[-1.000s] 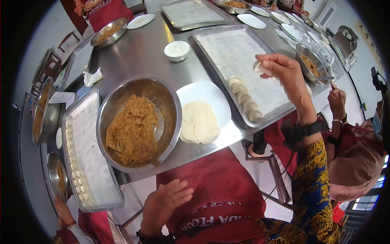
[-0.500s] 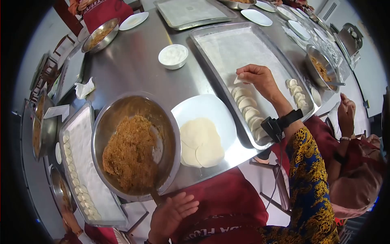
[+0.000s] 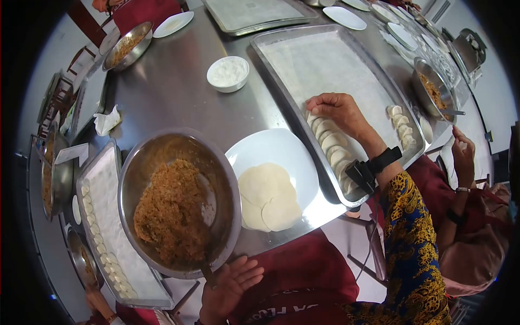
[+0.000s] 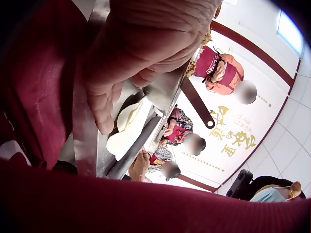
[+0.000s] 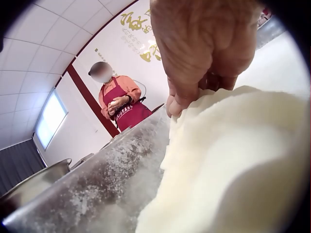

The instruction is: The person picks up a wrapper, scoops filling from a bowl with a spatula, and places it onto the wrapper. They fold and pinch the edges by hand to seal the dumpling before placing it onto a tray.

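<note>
Overhead, head view: the right hand [image 3: 337,111] is stretched forward, palm down. Its fingers are curled onto the end dumpling [image 3: 314,121] of a row of folded white dumplings [image 3: 333,149]. The row runs back from the fingertips toward the wrist on a floured rectangular steel tray [image 3: 325,59]. The left hand [image 3: 230,287] lies close to the body, fingers spread and straight, holding nothing. Just ahead of its fingertips sits a large round steel bowl of brown minced filling [image 3: 173,211]. Between the two hands stands a white round plate [image 3: 271,146] with flat dough wrappers [image 3: 268,195]. White lettering on the red apron [image 3: 303,271] is cut off and unreadable.

Left wrist view: the left hand [image 4: 146,43] hangs relaxed beside a steel rim. The gold wall characters [image 4: 233,133] are too small to read.

Right wrist view: bunched fingertips [image 5: 180,104] pinch the end dumpling [image 5: 233,160] lying on the tray [image 5: 97,189].
</note>
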The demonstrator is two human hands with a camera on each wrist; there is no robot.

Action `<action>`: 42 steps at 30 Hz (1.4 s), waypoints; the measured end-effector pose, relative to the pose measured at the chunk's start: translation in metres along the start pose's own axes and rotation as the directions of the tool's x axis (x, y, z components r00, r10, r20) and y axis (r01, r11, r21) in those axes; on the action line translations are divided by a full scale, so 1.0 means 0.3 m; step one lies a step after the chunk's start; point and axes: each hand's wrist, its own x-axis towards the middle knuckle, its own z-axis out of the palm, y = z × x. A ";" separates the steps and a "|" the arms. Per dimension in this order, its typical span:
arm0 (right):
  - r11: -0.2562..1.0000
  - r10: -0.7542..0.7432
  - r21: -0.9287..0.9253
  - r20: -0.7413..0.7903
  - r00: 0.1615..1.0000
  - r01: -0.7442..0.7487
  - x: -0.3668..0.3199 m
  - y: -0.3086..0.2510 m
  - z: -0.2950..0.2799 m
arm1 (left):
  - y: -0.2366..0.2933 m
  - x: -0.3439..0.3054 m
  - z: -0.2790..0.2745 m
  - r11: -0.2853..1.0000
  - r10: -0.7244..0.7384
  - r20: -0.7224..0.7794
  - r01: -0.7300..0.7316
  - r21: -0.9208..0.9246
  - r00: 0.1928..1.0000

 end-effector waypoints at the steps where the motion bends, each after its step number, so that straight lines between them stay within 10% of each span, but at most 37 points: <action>1: 1.000 0.000 0.000 0.001 1.000 0.000 0.000 0.004 0.001 | -0.002 0.000 0.001 1.000 0.000 -0.001 0.000 -0.001 1.000; 15: 0.987 0.159 0.050 -0.080 0.984 -0.155 -0.040 -0.039 0.017 | -0.028 -0.038 0.024 1.000 0.023 0.071 -0.022 -0.007 0.997; 22: 0.997 -0.050 -0.070 -0.191 0.980 0.038 -0.105 -0.108 0.006 | -0.036 -0.044 0.014 0.995 0.097 0.065 -0.098 0.015 0.993; 28: 0.991 -0.093 -0.090 0.029 0.995 0.095 -0.348 -0.250 0.178 | -0.055 -0.036 0.046 0.991 0.127 0.100 -0.132 0.038 0.987; 31: 0.849 -0.330 -0.391 0.132 0.935 0.355 -0.485 -0.188 0.339 | -0.072 -0.022 0.045 0.992 0.122 0.101 -0.125 0.018 0.987; 42: 0.608 -0.415 -0.778 -0.141 0.899 0.159 -0.686 -0.127 0.491 | -0.121 0.001 0.017 0.994 0.105 0.147 -0.102 -0.025 0.984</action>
